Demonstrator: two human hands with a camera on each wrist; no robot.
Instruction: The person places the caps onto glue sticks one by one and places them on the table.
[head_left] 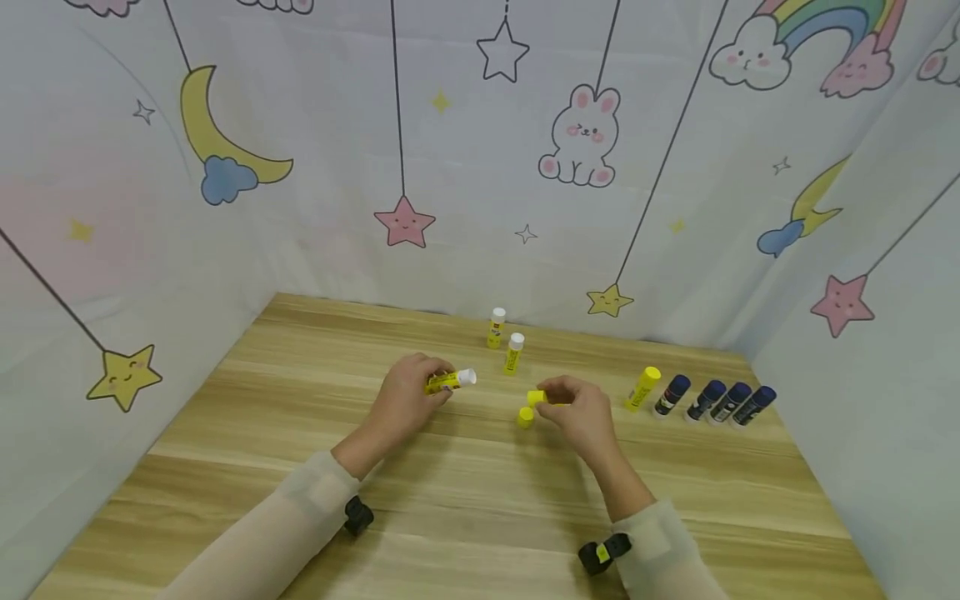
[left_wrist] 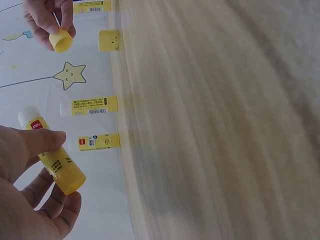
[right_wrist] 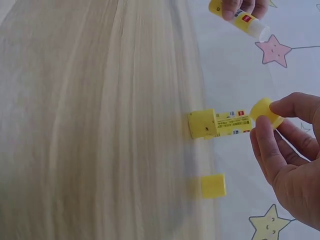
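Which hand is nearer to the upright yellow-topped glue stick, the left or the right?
Right. The right hand is a little left of the yellow-topped glue stick, pinching a yellow cap; the left hand is farther left, holding a white-ended glue stick.

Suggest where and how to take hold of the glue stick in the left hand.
Probably take the glue stick by its white end, coming from the right: it is held at a slant, with that end jutting free rightward, while the left hand grips its middle.
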